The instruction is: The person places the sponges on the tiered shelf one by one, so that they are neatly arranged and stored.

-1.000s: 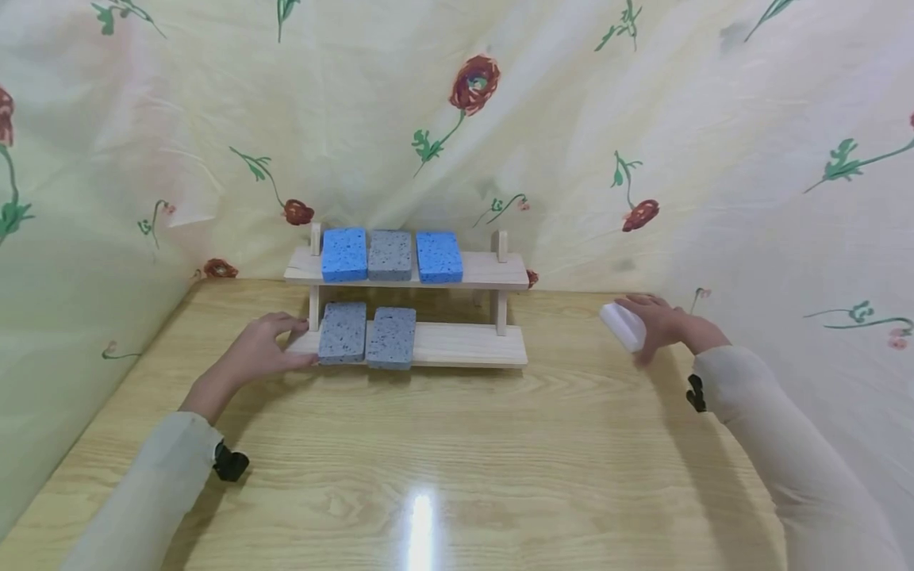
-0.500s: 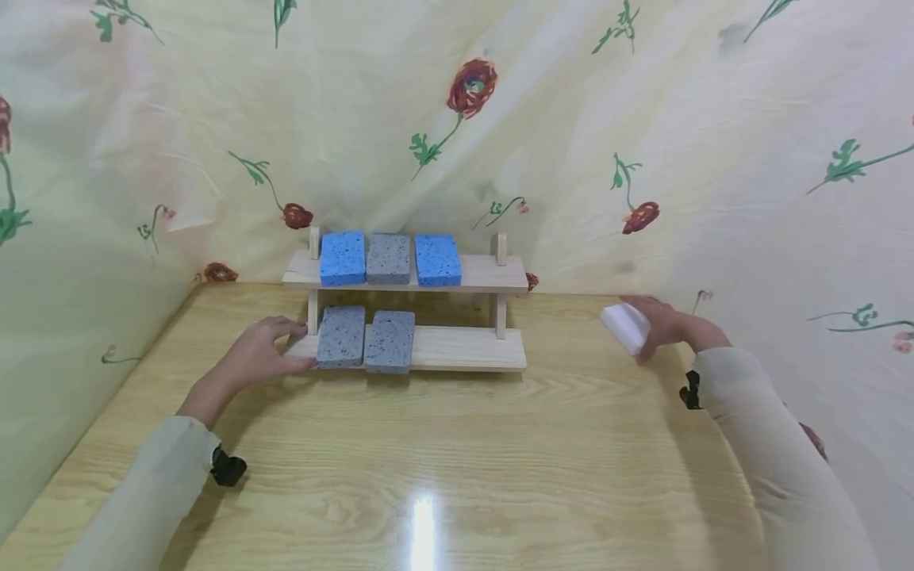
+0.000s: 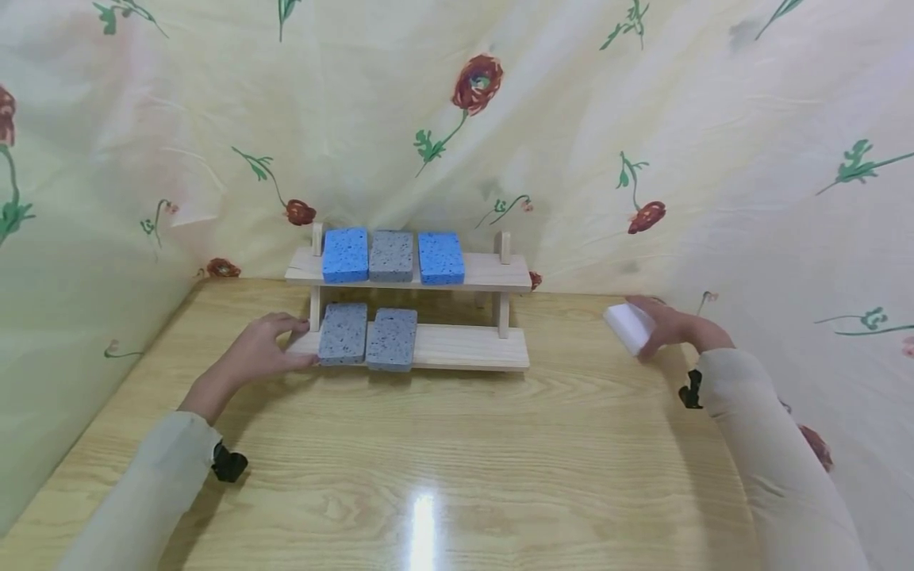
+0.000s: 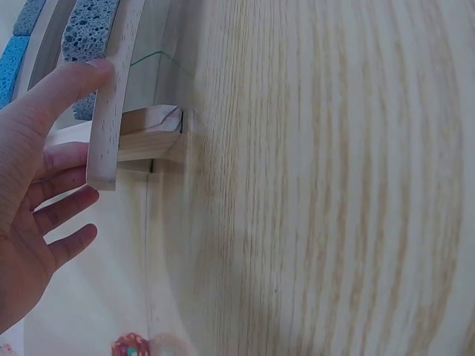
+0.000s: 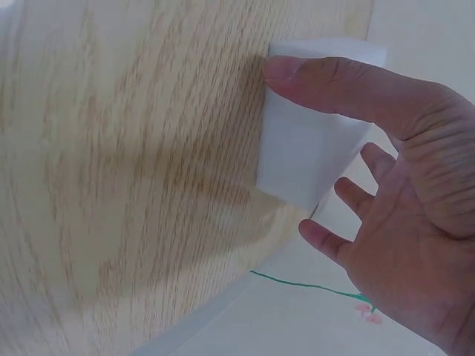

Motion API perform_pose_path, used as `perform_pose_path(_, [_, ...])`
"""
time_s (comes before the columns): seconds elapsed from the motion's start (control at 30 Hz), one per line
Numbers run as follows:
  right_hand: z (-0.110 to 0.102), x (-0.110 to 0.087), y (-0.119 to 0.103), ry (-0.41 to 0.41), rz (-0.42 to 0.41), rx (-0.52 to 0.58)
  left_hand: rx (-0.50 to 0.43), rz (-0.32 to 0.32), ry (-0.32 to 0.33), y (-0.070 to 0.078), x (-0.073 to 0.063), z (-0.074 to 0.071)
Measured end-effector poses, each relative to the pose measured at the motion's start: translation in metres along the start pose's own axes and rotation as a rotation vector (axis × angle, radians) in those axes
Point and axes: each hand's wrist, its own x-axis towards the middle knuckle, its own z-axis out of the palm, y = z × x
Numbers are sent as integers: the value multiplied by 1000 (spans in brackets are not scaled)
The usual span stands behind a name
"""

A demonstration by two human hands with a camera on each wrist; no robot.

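Observation:
A two-tier wooden shelf rack (image 3: 493, 271) stands at the back of the table. My left hand (image 3: 253, 355) grips the left end of its lower board (image 4: 105, 152), thumb at the front edge and fingers behind. Two grey speckled sponges (image 3: 343, 333) lie on the lower tier, the left one close to my thumb. Blue sponges (image 3: 441, 258) flank a grey sponge (image 3: 391, 256) on the upper tier. At the far right, my right hand (image 3: 671, 327) holds a white block (image 5: 304, 141) between the thumb and the fingers. Some fingertips are hidden behind the block.
The wood-grain table (image 3: 457, 444) spreads in front of the rack, with a light glare near its front. A flower-printed cloth (image 3: 357, 119) hangs behind and along both sides, close to my right hand.
My right thumb has come in against the white block, which has turned slightly and shows more of its face. The left hand has stayed on the rack. The head view has shifted a little.

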Motion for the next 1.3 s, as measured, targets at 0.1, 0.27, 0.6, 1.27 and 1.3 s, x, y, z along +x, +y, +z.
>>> perform_pose_path(0.1, [0, -2, -3, 3, -4, 1, -3, 2, -4, 0, 0, 0])
perform_pose_path(0.27, [6, -1, -7, 74, -61, -50, -7, -6, -10, 1, 0, 0])
perform_pose_path(0.6, [22, 4, -18, 209, -69, -270, -10, -8, -13, 3, -1, -2])
perform_pose_path(1.27, [39, 5, -32, 380, -95, -329, -19, 18, 15, 1, -1, -1])
perform_pose_path(1.3, [40, 5, -32, 392, -98, -328, -20, 18, 14, 2, -1, -1])
